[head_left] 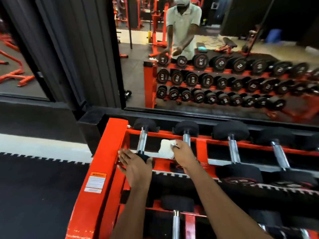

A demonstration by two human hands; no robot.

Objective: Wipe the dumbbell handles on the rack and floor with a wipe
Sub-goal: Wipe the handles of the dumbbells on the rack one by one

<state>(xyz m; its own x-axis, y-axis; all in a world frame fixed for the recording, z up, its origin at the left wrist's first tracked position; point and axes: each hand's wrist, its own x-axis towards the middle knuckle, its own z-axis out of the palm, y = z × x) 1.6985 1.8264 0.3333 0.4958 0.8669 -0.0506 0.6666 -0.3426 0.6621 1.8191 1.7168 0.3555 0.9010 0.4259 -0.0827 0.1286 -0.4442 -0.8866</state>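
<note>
L hand point(136, 168), fingers straight, rests on 1st dumbbell point(141, 144) on rack point(110, 152); R hand point(184, 156) pinches wipe point(166, 149), so best wrap it fully round handle & slide end-to-end.

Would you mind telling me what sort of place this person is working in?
Most likely a gym's free-weights area: a red tiered rack holds rows of black dumbbells with chrome handles, a wall mirror reflects them, and red machine frames show in the reflection.
</note>
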